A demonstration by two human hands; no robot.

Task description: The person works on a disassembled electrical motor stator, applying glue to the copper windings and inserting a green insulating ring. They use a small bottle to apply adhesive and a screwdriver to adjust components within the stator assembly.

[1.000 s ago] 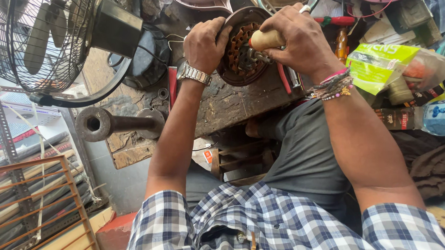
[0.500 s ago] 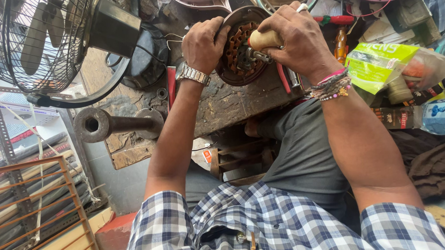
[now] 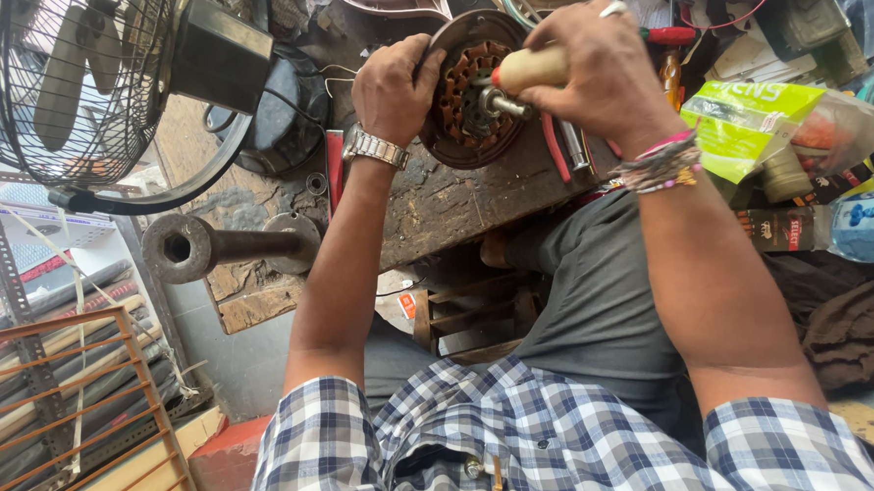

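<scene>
head cam | looks steeply down | close over workbench (image 3: 455, 205)

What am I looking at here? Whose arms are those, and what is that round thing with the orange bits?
The camera sits on a person's head and looks down, so you see their own checked shirt and arms. The left hand holds the rim of a round motor part with coppery wire coils, on a worn wooden bench. The right hand keeps a grip on a tool with a pale wooden handle, its metal tip pressed into the coils. Around it lie red-handled pliers, a green packet, a water bottle and a big fan.
</scene>
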